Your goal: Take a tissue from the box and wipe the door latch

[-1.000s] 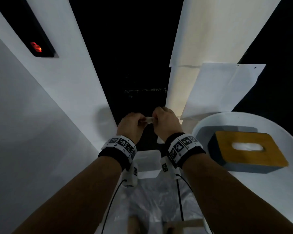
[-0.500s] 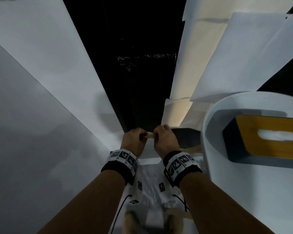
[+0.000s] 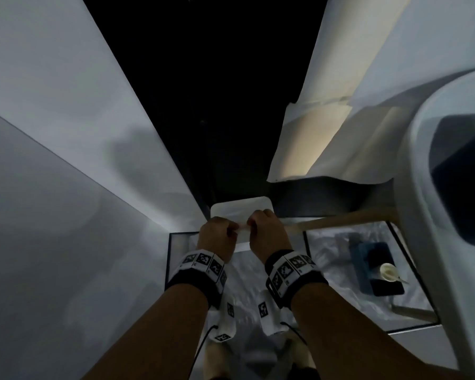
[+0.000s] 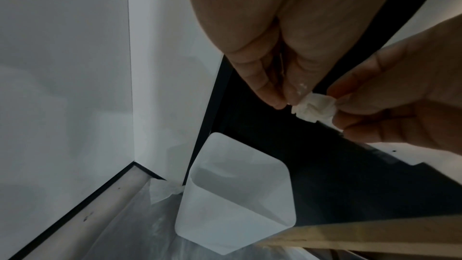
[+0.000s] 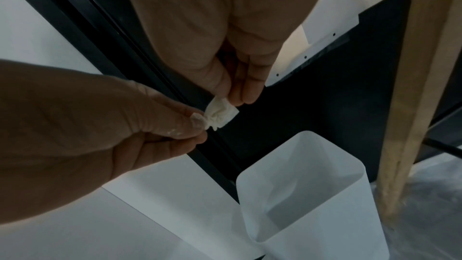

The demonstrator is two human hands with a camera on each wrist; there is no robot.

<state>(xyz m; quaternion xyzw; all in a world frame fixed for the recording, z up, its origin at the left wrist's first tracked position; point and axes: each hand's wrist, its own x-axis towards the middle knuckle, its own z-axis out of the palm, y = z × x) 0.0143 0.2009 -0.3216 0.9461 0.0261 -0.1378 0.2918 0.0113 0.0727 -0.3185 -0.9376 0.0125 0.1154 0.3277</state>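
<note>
A small crumpled white tissue [image 3: 243,229] is pinched from both sides, my left hand [image 3: 231,232] on its left end and my right hand [image 3: 254,229] on its right end. The left wrist view shows my left hand [image 4: 287,102] nipping the tissue [image 4: 313,110] with thumb and fingertips. In the right wrist view my right hand [image 5: 235,100] holds the other end of the tissue [image 5: 221,115]. Both hands hover over a white bin [image 3: 242,209]. The tissue box [image 3: 461,174] shows only as a dark side at the right edge. No door latch is in view.
A dark door gap [image 3: 217,105] runs between white panels ahead. A round white table [image 3: 422,187] with a wooden leg [image 3: 340,219] stands close on the right. Plastic sheeting [image 3: 327,242] covers the floor, with a dark blue object [image 3: 376,270] on it.
My view has tipped down and both hands have lowered with the tissue to above the white bin. The tissue box has slid toward the right edge.
</note>
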